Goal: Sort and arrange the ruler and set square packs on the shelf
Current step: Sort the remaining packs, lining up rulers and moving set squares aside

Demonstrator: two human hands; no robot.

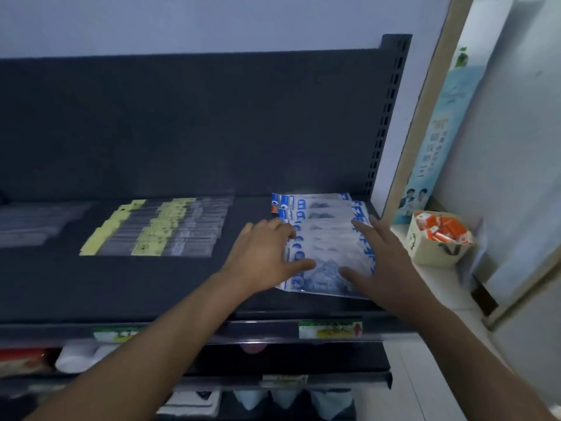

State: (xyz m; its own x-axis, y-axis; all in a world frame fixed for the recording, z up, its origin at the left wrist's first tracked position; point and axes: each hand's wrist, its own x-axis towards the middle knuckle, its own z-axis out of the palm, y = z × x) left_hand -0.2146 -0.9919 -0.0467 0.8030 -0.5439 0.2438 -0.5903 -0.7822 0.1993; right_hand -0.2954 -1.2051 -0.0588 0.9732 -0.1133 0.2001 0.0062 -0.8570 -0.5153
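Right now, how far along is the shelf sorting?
Done: yellow-tagged ruler packs lie in overlapping rows. In hand: left hand and right hand flank the fanned blue set square packs. Left: squaring that stack; clear packs far left are too blurred to judge.

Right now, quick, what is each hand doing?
Left hand: open, fingers spread on the blue-and-white packs.
Right hand: open, fingers straight on the same packs.
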